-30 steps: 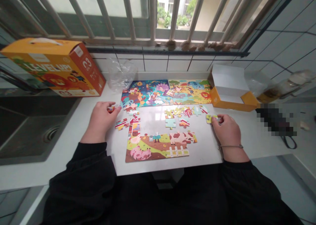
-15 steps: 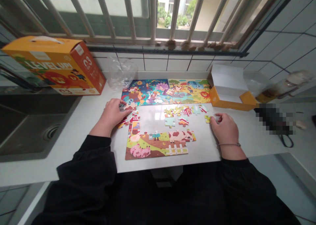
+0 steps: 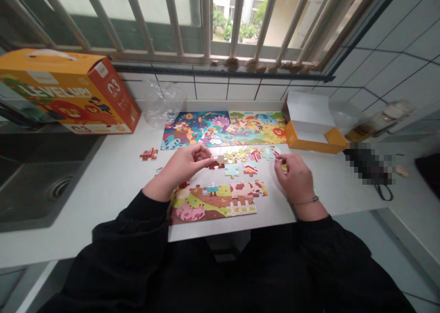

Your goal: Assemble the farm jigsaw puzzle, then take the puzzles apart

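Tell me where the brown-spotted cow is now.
In the head view, the brown-spotted cow is at the right end of the partly built puzzle, just above the white fence.

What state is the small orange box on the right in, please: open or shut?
Open: the small orange box has its lid raised at the back, and its white inside shows.

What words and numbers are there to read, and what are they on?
"LEVEL UP!": front of the big orange box.
"03" (the first sign may be a Q): its red side, and again low on its front.
Too blurred to read: its white labels and the small print on its red side.
Nothing else reads clearly.
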A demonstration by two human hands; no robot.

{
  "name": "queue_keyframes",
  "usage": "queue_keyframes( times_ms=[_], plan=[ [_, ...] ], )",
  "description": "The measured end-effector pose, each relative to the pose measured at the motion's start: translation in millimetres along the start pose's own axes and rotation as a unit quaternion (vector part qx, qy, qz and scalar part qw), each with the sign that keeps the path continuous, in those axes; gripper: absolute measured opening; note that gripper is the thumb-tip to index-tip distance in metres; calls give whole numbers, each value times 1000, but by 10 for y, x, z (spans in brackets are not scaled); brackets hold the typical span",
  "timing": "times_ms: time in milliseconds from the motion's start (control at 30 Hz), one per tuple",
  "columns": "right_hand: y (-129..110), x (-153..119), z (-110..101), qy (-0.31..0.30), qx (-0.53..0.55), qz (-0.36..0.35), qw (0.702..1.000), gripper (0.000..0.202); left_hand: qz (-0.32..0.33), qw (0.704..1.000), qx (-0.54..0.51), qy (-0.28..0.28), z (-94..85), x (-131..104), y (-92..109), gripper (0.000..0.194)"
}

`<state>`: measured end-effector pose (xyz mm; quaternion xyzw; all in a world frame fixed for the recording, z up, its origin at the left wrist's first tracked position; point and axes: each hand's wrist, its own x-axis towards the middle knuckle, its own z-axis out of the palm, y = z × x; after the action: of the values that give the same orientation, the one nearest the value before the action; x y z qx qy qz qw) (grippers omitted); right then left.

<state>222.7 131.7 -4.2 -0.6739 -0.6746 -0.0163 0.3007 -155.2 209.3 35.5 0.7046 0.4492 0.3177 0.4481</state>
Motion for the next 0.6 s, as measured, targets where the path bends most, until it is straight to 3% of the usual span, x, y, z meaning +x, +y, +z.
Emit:
queue_keyframes(
  times_ms=[67, 167, 233, 333, 433, 600],
  plan=[
    [-215, 80, 62, -59, 55, -95, 992, 29, 31, 999, -5, -41, 152, 110, 78, 29],
    [-467, 237, 284, -125, 119, -241, 955, 29, 43, 997, -51, -47, 284, 203, 74, 28],
    [-550, 319, 471, -157, 139, -301, 931, 38, 36, 994, -85, -51, 307, 186, 25, 31],
    [-559, 352, 685, -186, 128, -320, 920, 56, 27, 992, -111, -59, 285, 92, -14, 32],
    [-503, 316, 736, -201, 106, -324, 918, 64, 19, 990, -124, -63, 263, 26, 7, 29],
    [-398, 304, 587, -177, 97, -287, 936, 47, 21, 990, -123, -62, 299, 45, -14, 25]
  ],
)
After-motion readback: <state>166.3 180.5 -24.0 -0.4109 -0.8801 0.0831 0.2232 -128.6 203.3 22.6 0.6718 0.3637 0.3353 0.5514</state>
